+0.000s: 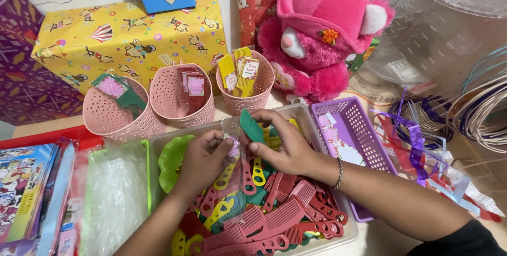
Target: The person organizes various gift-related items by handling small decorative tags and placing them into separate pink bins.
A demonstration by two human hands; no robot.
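A: Setting, as seen from my seat?

B: Gift-packing workbench, likely a small shop or home craft room. Evidence: wrapped gift boxes (127,34) along the table's far edge, three pink baskets (182,95) of tagged combs, a clear tray (317,243) heaped with loose combs (285,213) at the near edge, ribbons (417,140) and a plush bear (322,34) at the right side.
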